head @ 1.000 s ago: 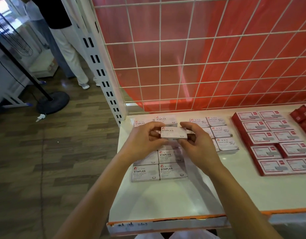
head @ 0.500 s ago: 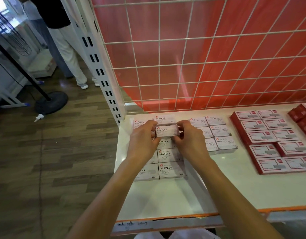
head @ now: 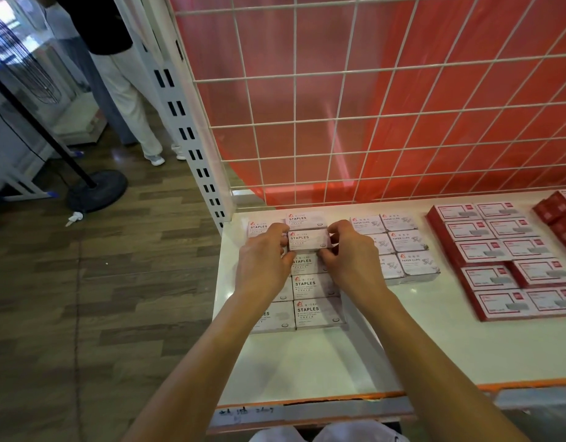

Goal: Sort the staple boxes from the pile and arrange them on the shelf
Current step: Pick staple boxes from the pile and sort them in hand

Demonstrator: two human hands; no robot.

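Lining the left end of the shelf (head: 307,362), staple boxes (head: 316,311) lie in two columns just beside the paper-clip boxes (head: 409,240); the left hand (head: 264,260) and right hand (head: 352,253) pinch one box (head: 308,239) by its short ends near the right column's back; fingers (head: 283,240) should likely lower it level, label up, edges flush with neighbours, and release only once seated.

gripping one white staples box (head: 307,240) by its ends with left hand (head: 262,263) and right hand (head: 352,260), over the staples rows (head: 316,311) on the white shelf (head: 307,362); paper clip boxes (head: 409,247) just right, red boxes (head: 498,260) beyond.
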